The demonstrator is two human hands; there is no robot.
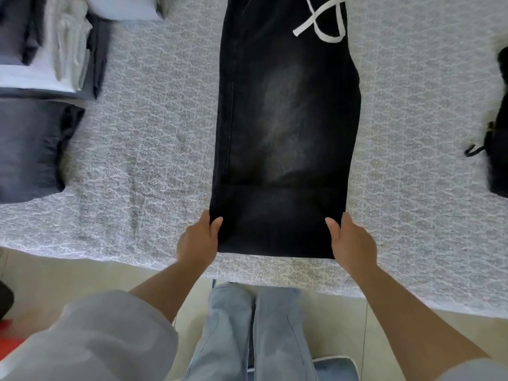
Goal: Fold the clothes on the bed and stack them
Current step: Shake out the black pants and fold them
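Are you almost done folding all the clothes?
Partly. Folded clothes already sit stacked at the bed's left side. The black trousers lie flat, and the left hand and right hand grip their near end, mid-fold. A dark item at the right edge looks still unfolded.

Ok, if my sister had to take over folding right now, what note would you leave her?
Left hand and right hand each grip a near corner of the black trousers, which lie lengthwise on the bed, white drawstring at the far end.
Done: folded clothes sit at the far left.
Left: fold the trousers shorter and stack them. A dark item at the right edge may need folding; too cut off to tell.
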